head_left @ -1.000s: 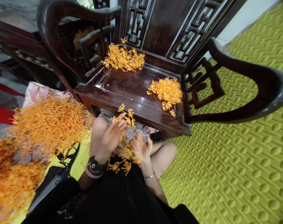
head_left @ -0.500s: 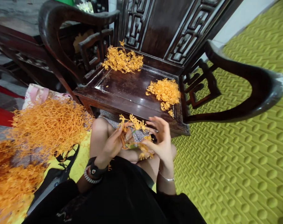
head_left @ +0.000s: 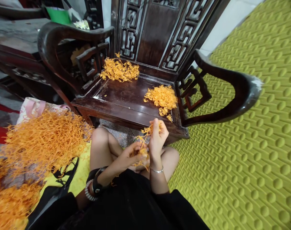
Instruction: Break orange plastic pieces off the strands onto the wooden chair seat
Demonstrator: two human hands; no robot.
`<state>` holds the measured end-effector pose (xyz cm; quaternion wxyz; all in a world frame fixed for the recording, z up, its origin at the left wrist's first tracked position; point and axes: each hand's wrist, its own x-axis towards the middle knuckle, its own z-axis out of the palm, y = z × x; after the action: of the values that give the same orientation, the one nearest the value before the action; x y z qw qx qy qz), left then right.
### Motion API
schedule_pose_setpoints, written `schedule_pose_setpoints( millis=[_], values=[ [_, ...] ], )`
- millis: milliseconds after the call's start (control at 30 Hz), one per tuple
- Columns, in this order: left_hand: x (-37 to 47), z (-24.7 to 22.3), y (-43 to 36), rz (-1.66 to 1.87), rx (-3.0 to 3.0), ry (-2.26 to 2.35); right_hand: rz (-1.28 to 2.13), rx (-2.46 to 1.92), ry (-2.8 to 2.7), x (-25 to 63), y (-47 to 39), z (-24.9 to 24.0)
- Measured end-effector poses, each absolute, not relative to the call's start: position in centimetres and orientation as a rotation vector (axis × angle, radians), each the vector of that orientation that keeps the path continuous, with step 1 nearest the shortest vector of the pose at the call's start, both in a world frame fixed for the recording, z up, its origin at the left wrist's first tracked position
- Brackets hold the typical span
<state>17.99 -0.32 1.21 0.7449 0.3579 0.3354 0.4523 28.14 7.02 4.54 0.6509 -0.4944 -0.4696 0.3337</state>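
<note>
Orange branching plastic flower stems (head_left: 142, 139) hang between my two hands, above my lap. My right hand (head_left: 158, 138) is raised and closed on the upper end of them, fingers curled over. Lower and to the left, my left hand (head_left: 127, 156) pinches the lower part, where a blurred orange clump shows by the fingertips. The exact number of pieces held cannot be made out. Just beyond my hands, the dark wooden chair seat (head_left: 123, 99) carries a tangled orange heap (head_left: 120, 70) at its back left and a more compact orange pile (head_left: 162, 97) at its right.
On my left lies a large heap of thin orange stems (head_left: 44, 137), with another orange heap (head_left: 11, 204) nearer me. A black bag or strap (head_left: 68, 174) and a pink-handled bag (head_left: 34, 110) are beside them. Textured yellow matting (head_left: 243, 159) covers the right side.
My right hand has gone from spread fingers to a closed grip, higher up. My left hand has shifted right and down towards it. The view has tilted up slightly.
</note>
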Motion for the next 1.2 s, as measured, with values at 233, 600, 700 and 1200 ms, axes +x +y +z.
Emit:
schedule_pose_setpoints(
  millis=[233,600,700,1200],
  values=[
    [16.7,1.9,-0.9,0.954,1.088,0.754,1.039,-1.006,-0.855,29.2,7.7,5.7],
    [15.5,3.8,-2.9,0.923,0.87,0.493,1.661,-0.683,-0.727,29.3,4.8,13.0],
    [14.8,4.0,-3.2,1.04,0.82,0.533,1.746,-0.704,-0.793,27.8,5.6,13.6],
    [10.3,0.8,-2.1,1.363,0.5,0.828,0.315,-1.355,-1.658,35.6,17.0,10.6]
  ],
)
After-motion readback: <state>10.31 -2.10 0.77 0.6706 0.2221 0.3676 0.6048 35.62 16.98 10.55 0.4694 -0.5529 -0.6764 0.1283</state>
